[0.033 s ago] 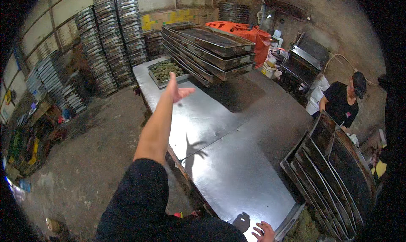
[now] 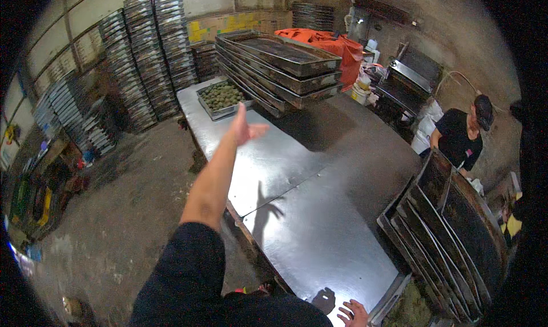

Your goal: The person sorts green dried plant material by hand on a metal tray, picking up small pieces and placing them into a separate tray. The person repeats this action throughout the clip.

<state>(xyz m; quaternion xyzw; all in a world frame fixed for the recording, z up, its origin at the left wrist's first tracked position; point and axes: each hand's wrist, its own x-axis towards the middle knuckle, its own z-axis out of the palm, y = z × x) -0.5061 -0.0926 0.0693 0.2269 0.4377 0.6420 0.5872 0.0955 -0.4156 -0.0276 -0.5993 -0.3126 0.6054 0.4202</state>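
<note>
My left arm stretches forward over a shiny metal table [image 2: 319, 224]. Its hand, my left hand [image 2: 245, 131], is open in the air with thumb and fingers apart and nothing in it. Just beyond it, at the table's far left end, a rectangular metal tray [image 2: 218, 117] holds many small round greenish balls [image 2: 221, 96]. Low at the front, my right hand [image 2: 356, 315] hovers by the table's near edge, its fingers apart and slightly bent, holding nothing. Part of that hand is cut off by the frame. Shadows of both hands fall on the metal.
Dark metal trays [image 2: 285, 75] are stacked at the table's far end. More trays [image 2: 439, 230] lean at the right, beside a person [image 2: 459, 138] in black. Tall tray stacks [image 2: 134, 70] line the back left. An orange cover [image 2: 319, 40] lies behind the table.
My left hand has come slightly down and right, away from the tray of balls. My right hand has barely moved.
</note>
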